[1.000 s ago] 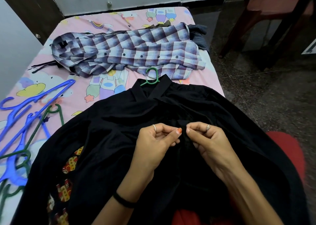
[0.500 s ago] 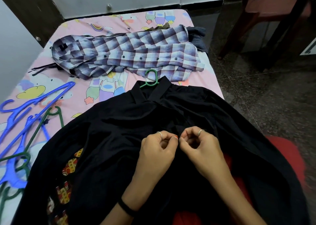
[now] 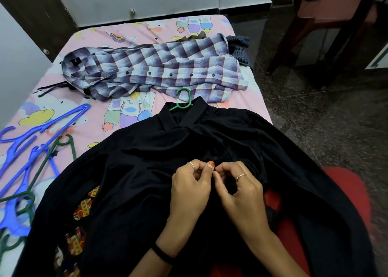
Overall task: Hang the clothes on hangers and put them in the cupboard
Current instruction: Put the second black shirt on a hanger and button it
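A black shirt (image 3: 136, 161) lies spread over the near end of the bed, collar pointing away from me. A green hanger (image 3: 183, 99) is inside it, only its hook showing above the collar. My left hand (image 3: 190, 189) and my right hand (image 3: 239, 189) meet at the shirt's front opening, each pinching the black fabric with thumb and fingertips. A checked purple and white shirt (image 3: 159, 70) lies flat across the far half of the bed.
Loose blue hangers (image 3: 31, 142) and dark green hangers (image 3: 50, 157) are piled at the bed's left edge. The pink printed bedsheet (image 3: 130, 35) covers the bed. A wooden chair (image 3: 327, 24) stands at the right on the dark floor. Something red (image 3: 346, 192) shows under the shirt.
Both hands stay at the front opening, fingers working the fabric; they have shifted slightly down the shirt front. The hanger and checked shirt lie as before.
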A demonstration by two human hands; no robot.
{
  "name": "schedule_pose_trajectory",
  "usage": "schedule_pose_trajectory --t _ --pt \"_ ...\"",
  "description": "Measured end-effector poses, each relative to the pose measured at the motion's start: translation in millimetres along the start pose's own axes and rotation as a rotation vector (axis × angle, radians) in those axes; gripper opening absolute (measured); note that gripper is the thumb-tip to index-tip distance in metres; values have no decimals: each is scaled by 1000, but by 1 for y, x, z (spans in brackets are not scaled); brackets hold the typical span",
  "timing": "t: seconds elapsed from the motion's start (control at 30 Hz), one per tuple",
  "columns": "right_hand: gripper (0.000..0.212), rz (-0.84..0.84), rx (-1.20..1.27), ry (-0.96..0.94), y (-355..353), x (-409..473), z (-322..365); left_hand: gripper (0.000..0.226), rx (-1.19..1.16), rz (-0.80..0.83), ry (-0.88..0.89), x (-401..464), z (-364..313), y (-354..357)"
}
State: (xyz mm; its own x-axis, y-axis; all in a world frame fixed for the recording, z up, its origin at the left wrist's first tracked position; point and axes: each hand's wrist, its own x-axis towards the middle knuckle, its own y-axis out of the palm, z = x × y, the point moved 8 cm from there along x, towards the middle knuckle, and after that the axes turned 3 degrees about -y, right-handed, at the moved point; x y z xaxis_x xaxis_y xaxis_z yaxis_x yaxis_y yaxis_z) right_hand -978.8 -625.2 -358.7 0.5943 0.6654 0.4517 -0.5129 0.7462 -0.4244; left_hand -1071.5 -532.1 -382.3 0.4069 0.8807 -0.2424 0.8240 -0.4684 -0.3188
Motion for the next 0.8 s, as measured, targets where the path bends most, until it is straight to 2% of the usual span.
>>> schedule_pose_trajectory --t 0.3,0.37,0.43,0.53,0.6,0.67,0.8 --pt "3 -96 81 -20 -8 3 4 24 8 65 36 7 -3 9" --pt "7 -103 194 91 -8 4 -3 24 -28 89 49 7 -4 11" --pt "12 -72 408 289 -3 4 -16 23 -48 108 71 7 -8 12" --pt "11 32 792 553 12 2 -25 20 -128 175 75 6 -11 10" --pt "14 90 913 649 18 3 -26 20 -141 234 71 9 -13 8" --pt "17 150 815 626 18 8 -26 20 -107 269 79 16 -16 5" --pt "20 259 471 452 12 22 -22 18 -55 246 118 40 -32 -6"
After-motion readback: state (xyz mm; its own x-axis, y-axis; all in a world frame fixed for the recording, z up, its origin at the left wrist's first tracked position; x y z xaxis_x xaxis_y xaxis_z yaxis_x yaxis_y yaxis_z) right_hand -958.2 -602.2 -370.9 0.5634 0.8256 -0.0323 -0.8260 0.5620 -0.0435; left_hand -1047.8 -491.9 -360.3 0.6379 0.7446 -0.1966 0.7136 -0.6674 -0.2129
